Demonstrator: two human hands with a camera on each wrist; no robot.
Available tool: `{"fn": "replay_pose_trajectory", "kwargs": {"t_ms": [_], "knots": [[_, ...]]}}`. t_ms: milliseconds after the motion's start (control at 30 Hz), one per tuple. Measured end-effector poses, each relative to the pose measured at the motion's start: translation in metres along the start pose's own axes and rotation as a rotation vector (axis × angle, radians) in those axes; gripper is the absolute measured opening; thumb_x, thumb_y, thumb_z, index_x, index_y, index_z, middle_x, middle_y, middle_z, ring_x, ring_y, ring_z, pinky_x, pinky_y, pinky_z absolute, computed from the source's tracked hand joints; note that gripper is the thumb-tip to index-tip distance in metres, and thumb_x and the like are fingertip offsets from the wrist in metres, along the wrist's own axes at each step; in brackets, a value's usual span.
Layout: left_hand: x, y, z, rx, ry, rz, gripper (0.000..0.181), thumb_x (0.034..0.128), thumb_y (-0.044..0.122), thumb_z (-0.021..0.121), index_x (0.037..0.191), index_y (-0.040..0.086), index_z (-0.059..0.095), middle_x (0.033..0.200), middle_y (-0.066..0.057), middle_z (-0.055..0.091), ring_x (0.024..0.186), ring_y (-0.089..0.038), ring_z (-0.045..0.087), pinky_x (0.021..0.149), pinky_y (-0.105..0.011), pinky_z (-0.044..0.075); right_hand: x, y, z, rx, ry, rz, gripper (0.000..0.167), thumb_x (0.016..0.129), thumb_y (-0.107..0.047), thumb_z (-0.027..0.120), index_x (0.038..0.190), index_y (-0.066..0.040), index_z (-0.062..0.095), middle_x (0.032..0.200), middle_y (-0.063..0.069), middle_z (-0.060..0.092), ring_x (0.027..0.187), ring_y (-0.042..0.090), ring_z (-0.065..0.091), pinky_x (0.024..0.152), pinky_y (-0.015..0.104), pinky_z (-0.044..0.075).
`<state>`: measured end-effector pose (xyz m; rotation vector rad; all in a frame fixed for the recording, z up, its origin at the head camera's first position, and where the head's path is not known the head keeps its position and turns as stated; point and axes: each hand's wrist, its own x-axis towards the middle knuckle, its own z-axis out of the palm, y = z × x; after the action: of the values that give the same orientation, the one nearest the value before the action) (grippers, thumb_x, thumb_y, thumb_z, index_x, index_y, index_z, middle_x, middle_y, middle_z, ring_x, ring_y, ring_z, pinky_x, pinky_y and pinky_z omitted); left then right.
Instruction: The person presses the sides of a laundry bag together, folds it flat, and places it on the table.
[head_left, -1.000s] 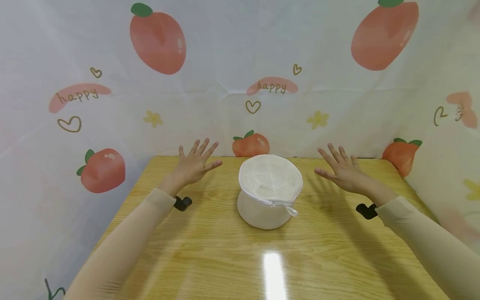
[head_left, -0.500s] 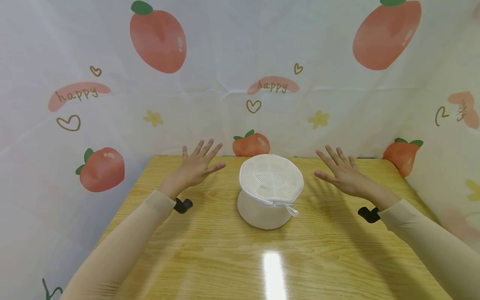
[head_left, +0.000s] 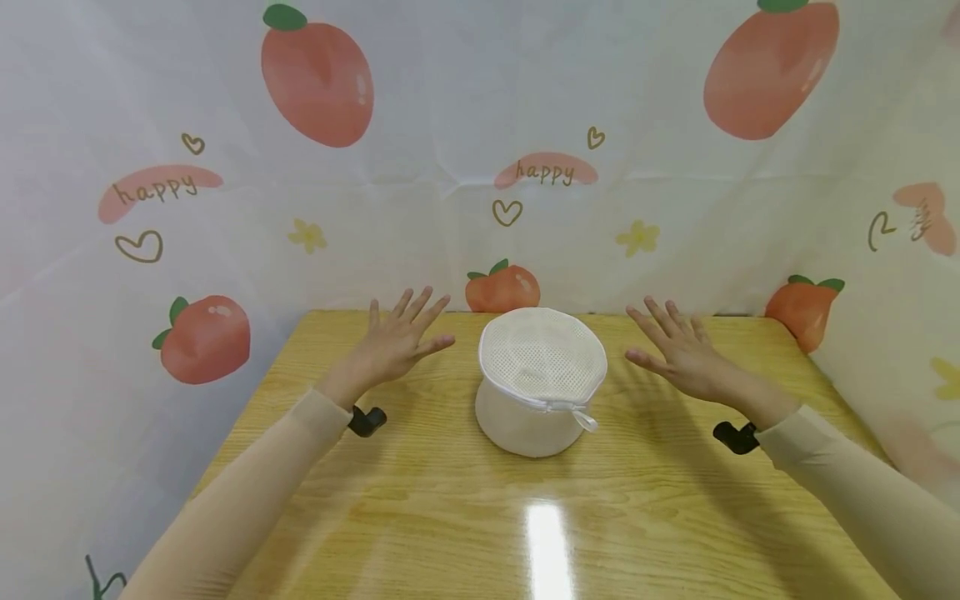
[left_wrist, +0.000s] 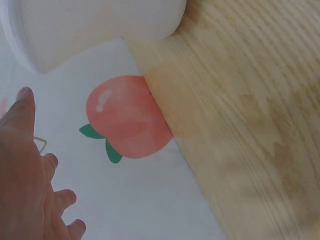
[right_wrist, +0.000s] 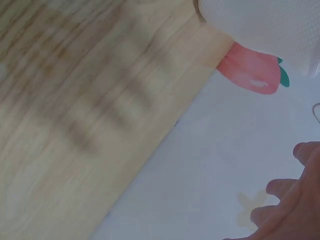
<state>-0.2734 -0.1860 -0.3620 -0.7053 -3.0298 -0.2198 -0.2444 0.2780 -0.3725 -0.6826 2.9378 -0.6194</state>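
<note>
White mesh-topped round bag [head_left: 536, 379] on glossy wood-grain table [head_left: 420, 508]; hands [head_left: 386, 343] [head_left: 688, 362] splayed wide either side, holding nothing.

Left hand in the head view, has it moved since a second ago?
Yes, slightly: the left hand has shifted rightward, toward the white mesh bag, and a little lower in the picture, judged against the printed fruit behind the bag.

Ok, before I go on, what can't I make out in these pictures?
Head view: whether anything is inside the bag; its mesh lid veils it.
Head view: the bag's far side, hidden by the bag itself.
Head view: the writing at far right, too small and slanted to read.
Left wrist view: part of the left hand, cut off by the left edge.
Right wrist view: part of the right hand, cut off by the right edge.
</note>
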Motion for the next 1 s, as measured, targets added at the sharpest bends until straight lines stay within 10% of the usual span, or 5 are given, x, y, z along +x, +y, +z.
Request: {"fn": "replay_pose_trajectory", "kwargs": {"t_ms": [1000], "knots": [[-0.009,0.011,0.042,-0.142,-0.038,0.043,0.080,0.1061,0.068,0.031,0.169,0.022,0.016,0.175,-0.012,0.008,0.159,-0.043,0.005,0.113,-0.082,-0.001,-0.009,-0.001,0.039,0.131,-0.001,-0.027,0.076,0.110,-0.044,0.048,0.169,-0.013,0.011,0.173,0.021,-0.008,0.155,0.051,-0.014,0.115,0.077,-0.008]]}}
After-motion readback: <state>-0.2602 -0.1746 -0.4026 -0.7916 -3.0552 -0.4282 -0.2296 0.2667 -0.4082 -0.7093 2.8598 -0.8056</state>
